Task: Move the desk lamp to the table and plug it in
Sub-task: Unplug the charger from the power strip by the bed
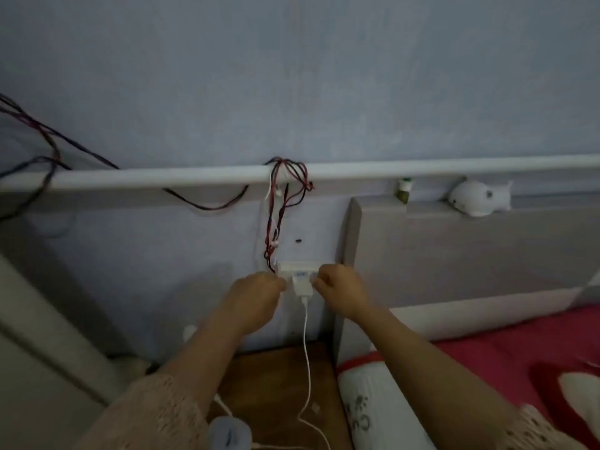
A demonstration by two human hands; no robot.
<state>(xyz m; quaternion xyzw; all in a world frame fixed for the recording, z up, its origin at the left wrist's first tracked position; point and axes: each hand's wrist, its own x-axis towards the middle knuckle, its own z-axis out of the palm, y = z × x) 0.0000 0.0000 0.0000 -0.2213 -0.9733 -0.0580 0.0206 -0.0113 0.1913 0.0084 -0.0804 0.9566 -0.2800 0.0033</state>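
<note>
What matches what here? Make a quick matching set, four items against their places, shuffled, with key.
Items:
1. white plug adapter
2. white animal-shaped figure
3. red and black twisted wires
4. white cable

Places:
A. looped over the white horizontal pipe
B. hanging from the adapter toward the brown wooden table
C. on top of the grey headboard
D. in the white wall socket, between the left hand and right hand

Pairs: 1-D, 2-C, 3-A, 4-B
</note>
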